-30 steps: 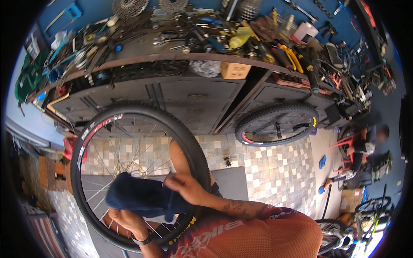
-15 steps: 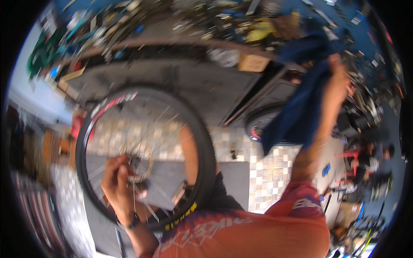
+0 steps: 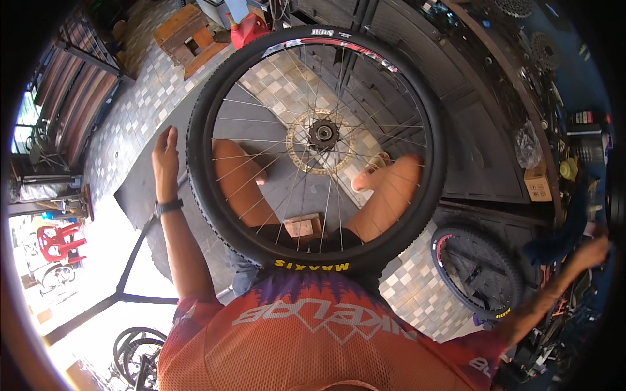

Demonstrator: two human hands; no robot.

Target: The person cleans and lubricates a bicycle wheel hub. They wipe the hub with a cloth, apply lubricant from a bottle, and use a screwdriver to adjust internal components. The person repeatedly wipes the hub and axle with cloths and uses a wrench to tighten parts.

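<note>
A bicycle wheel with a black knobby tyre (image 3: 197, 163) lies in front of my torso over my lap, and my bent legs show through its spokes. At its centre sit a dark hub (image 3: 324, 134) and a gold-silver brake disc (image 3: 293, 155). My left hand (image 3: 166, 159) is just left of the tyre, fingers stretched out, holding nothing. Far out to the right, my right hand (image 3: 591, 252) is closed at a dark blue cloth (image 3: 554, 240), which hangs beside it; the fingers' grip is partly hidden.
A second wheel (image 3: 450, 283) leans at the lower right. Along the right runs a dark cabinet bench (image 3: 476, 111) with a cardboard box (image 3: 536, 184) and tools. A wooden stool (image 3: 182, 32) and a red container (image 3: 248, 29) stand at the back; red chairs (image 3: 59, 244) stand at left.
My view has swung to the left. My left hand has moved from the hub area to outside the tyre. My right arm has stretched further out, taking the cloth toward the bench.
</note>
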